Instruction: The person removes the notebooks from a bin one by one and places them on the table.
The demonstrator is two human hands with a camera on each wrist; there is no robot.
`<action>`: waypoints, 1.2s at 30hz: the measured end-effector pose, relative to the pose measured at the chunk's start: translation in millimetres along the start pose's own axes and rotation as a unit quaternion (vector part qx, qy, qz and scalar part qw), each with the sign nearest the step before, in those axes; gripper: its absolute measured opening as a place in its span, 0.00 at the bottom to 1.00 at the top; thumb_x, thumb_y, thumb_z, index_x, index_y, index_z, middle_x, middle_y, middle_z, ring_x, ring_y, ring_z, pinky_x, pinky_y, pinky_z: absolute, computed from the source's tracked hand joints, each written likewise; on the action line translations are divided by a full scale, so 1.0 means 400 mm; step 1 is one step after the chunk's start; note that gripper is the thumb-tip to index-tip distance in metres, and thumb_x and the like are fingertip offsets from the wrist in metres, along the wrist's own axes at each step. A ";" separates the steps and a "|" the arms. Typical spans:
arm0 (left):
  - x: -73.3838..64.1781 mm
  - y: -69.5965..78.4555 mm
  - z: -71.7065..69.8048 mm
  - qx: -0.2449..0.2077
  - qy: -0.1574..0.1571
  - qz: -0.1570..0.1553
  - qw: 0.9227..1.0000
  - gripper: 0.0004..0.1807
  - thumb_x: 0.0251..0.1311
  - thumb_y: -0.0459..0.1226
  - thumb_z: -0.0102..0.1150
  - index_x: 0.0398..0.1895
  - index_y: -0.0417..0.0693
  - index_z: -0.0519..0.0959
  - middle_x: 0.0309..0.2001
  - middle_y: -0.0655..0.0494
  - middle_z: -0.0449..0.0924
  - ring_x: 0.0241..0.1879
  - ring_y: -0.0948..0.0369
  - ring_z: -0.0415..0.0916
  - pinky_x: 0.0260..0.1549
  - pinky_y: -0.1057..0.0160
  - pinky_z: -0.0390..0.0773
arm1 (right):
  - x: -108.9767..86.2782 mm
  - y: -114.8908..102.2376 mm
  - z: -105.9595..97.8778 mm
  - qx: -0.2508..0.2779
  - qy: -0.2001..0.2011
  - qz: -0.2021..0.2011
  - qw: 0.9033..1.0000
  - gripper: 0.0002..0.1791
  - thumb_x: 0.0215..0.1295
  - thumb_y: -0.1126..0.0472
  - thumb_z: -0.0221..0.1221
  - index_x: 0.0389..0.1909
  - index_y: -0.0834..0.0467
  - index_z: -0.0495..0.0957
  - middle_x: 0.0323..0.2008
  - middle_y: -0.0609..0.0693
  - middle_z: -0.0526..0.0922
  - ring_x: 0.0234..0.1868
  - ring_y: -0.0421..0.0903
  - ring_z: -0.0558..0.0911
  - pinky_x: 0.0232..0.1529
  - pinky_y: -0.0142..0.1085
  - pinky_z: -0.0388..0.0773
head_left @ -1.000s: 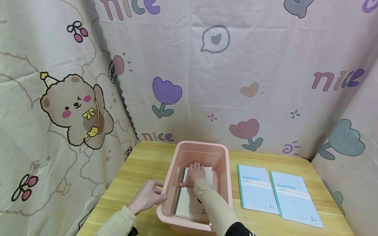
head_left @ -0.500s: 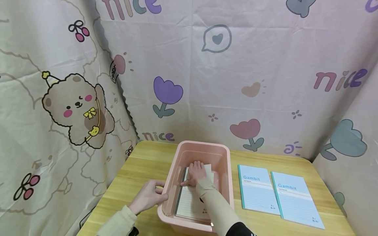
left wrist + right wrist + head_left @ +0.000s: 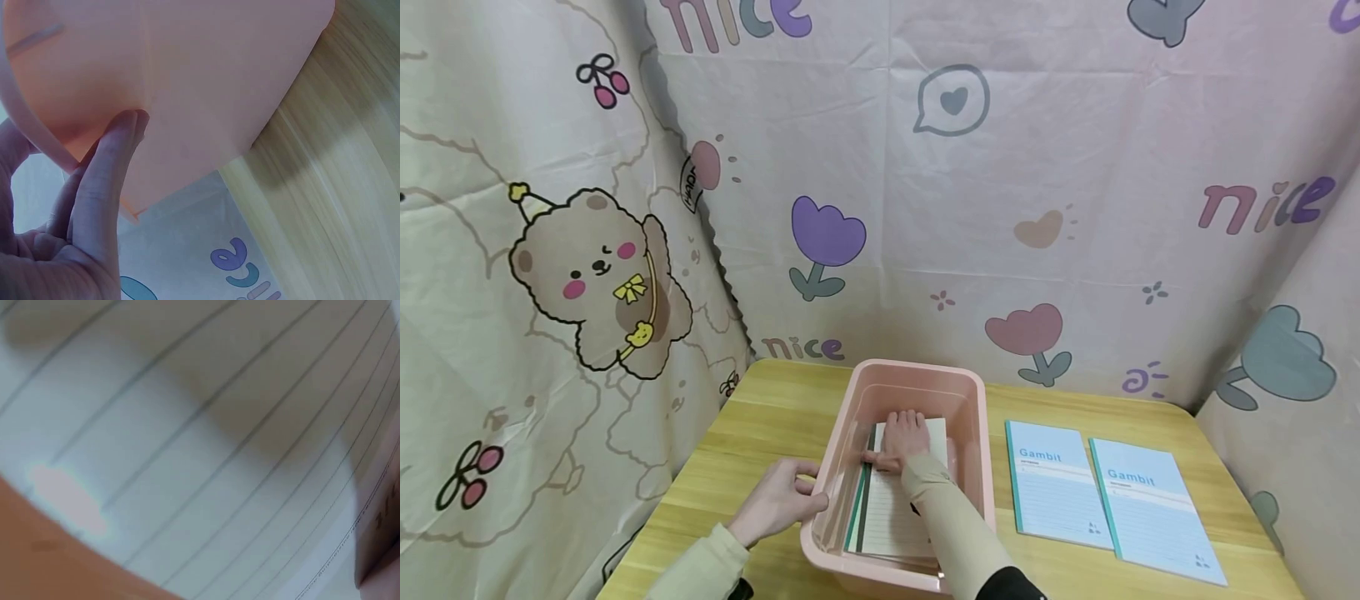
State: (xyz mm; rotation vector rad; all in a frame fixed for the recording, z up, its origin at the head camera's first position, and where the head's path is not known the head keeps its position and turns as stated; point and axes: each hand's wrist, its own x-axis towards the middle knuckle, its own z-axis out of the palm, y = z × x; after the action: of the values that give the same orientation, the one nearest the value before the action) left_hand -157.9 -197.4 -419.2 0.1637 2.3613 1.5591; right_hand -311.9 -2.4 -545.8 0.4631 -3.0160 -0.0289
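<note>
A pink plastic bin [image 3: 989, 475] stands on the wooden table, with notebooks inside. My left hand [image 3: 775, 502] holds the bin's left rim between thumb and fingers; in the left wrist view, fingers [image 3: 103, 187] lie against the bin's outer wall. Inside the bin, my right hand [image 3: 906, 442] rests on a pale lined notebook [image 3: 887, 521] with a dark spine, fingers stretched forward and thumb at its left edge. Under that notebook, a teal-edged notebook [image 3: 854, 517] shows at the left. The right wrist view is filled by a lined cover [image 3: 206, 456], close and blurred.
Two light-blue "Gambit" notebooks [image 3: 1054, 492] [image 3: 1161, 517] lie side by side on the table [image 3: 782, 396], right of the bin. Printed cloth [image 3: 925, 208] hangs behind the table and along both sides.
My right hand has shifted slightly right with the top notebook, uncovering the teal edge of the one beneath. My left hand keeps its hold on the rim.
</note>
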 end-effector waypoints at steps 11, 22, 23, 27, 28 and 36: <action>0.001 0.001 0.000 -0.005 -0.004 -0.002 1.000 0.28 0.55 0.29 0.59 0.58 0.18 0.71 0.40 0.31 0.87 0.38 0.46 0.89 0.31 0.57 0.89 | -0.004 -0.004 -0.015 -0.017 0.006 0.008 1.000 0.46 0.46 0.17 0.56 0.40 0.58 0.77 0.38 0.53 0.81 0.40 0.49 0.74 0.49 0.41 0.73; 0.001 0.001 -0.001 0.000 -0.004 -0.008 1.000 0.28 0.54 0.30 0.58 0.58 0.19 0.71 0.40 0.30 0.86 0.38 0.45 0.88 0.32 0.56 0.89 | 0.001 -0.021 -0.033 0.010 0.014 0.009 1.000 0.42 0.50 0.22 0.58 0.40 0.59 0.76 0.36 0.55 0.80 0.39 0.51 0.74 0.46 0.42 0.72; 0.000 0.002 0.000 0.001 -0.003 -0.009 1.000 0.28 0.54 0.30 0.59 0.58 0.19 0.71 0.40 0.30 0.86 0.38 0.45 0.88 0.32 0.56 0.89 | 0.000 -0.022 -0.035 0.010 0.013 0.009 1.000 0.41 0.50 0.23 0.58 0.40 0.59 0.76 0.36 0.55 0.80 0.38 0.51 0.73 0.46 0.42 0.72; -0.003 0.004 0.001 0.007 0.002 -0.010 1.000 0.28 0.54 0.30 0.59 0.57 0.20 0.72 0.40 0.29 0.86 0.37 0.46 0.89 0.32 0.56 0.89 | -0.001 -0.023 -0.047 0.006 0.017 0.005 1.000 0.41 0.50 0.23 0.58 0.40 0.59 0.76 0.37 0.55 0.81 0.39 0.51 0.74 0.49 0.43 0.73; -0.004 0.004 0.002 0.008 0.004 -0.010 1.000 0.28 0.53 0.30 0.59 0.57 0.20 0.72 0.40 0.29 0.86 0.37 0.45 0.88 0.32 0.57 0.89 | 0.000 -0.024 -0.049 0.006 0.019 0.003 1.000 0.41 0.50 0.22 0.58 0.40 0.59 0.76 0.38 0.55 0.81 0.40 0.51 0.75 0.49 0.43 0.73; -0.003 0.002 -0.001 -0.002 -0.006 0.003 1.000 0.28 0.55 0.29 0.58 0.57 0.18 0.71 0.41 0.27 0.85 0.38 0.40 0.88 0.33 0.55 0.90 | 0.012 -0.016 -0.082 0.021 0.018 0.004 1.000 0.42 0.51 0.21 0.57 0.41 0.59 0.75 0.38 0.55 0.82 0.41 0.51 0.75 0.49 0.44 0.74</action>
State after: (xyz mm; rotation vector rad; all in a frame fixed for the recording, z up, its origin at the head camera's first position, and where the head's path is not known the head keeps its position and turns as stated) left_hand -157.1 -197.7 -418.0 0.1788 2.3493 1.5614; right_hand -311.6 -10.1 -513.0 0.4496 -2.9892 0.0435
